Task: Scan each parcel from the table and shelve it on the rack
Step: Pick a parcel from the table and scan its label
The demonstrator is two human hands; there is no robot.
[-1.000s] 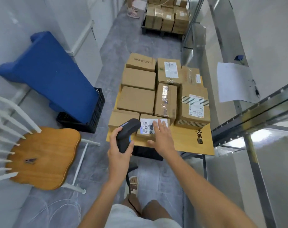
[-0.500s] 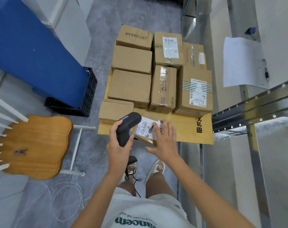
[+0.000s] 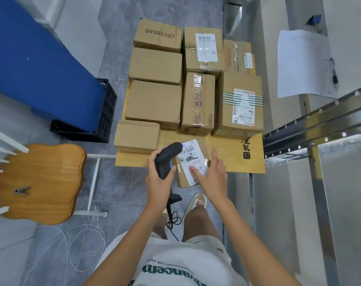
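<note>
A small cardboard parcel [image 3: 193,165] sits at the near edge of the table [image 3: 251,162], its near end jutting out past that edge, with a white shipping label [image 3: 193,159] facing up. The right hand [image 3: 211,178] lies on the parcel's right side with fingers straight and spread, the thumb resting on the label and the other fingers reaching along the box's right edge; its grip is open, not curled round the box. Just to the left of the parcel, the left hand [image 3: 160,182] has its grip clamped round the handle of a black barcode scanner [image 3: 167,158], whose head points at the far end of the label; a black cable [image 3: 172,218] hangs from the handle's base toward the floor. Behind the parcel the table carries more cardboard boxes packed close together, among them one printed CECEBEAR [image 3: 158,36] at the far left and a green-striped box [image 3: 240,104] at the right. To the right stands a metal rack [image 3: 320,124] with a sheet of paper [image 3: 301,64] hanging above it. To the left are a wooden chair [image 3: 39,182] and a black crate [image 3: 97,120].
</note>
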